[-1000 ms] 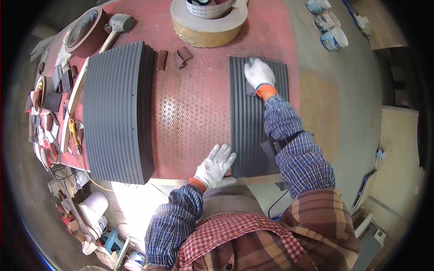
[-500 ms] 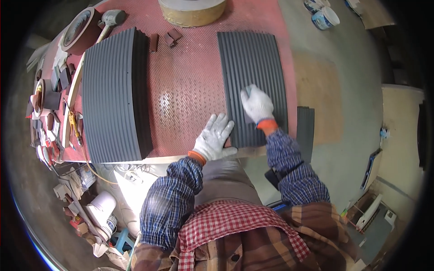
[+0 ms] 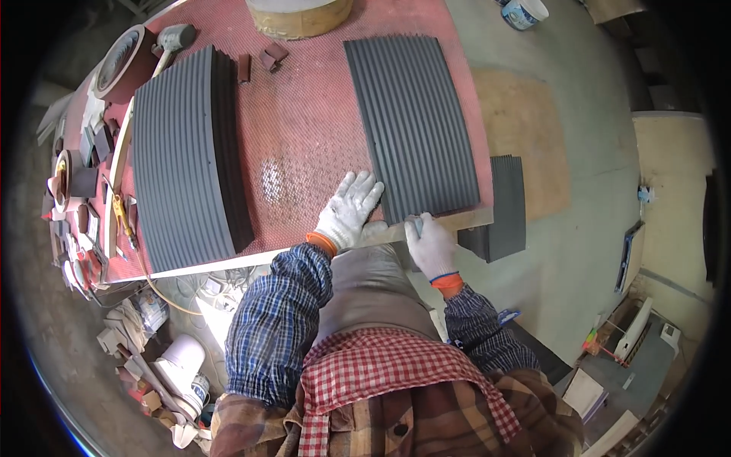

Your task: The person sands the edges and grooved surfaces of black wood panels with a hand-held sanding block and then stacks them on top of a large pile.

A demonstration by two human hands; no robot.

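A dark grey ribbed panel (image 3: 415,126) lies on the red mesh-covered table (image 3: 293,145), at its right side. My left hand (image 3: 350,207), in a white glove, rests flat at the panel's near left corner, fingers stretched out. Just off the near edge of that panel, my right hand (image 3: 432,247) is closed, also gloved. A small grey-blue piece shows at its fingertips, too little of it to name. On the left of the table stands a stack of similar ribbed panels (image 3: 179,160).
A mallet (image 3: 175,38), tape rolls (image 3: 126,61) and a yellow-handled tool (image 3: 120,213) crowd the table's left side. Brown scraps (image 3: 272,56) lie near a large round roll (image 3: 301,17). More ribbed panels (image 3: 508,206) stand beyond the right edge; buckets (image 3: 183,362) sit below left.
My right hand has moved from the middle of the right panel toward me, past its near edge. My left hand stays by the panel's left edge. The whole view has shifted slightly.
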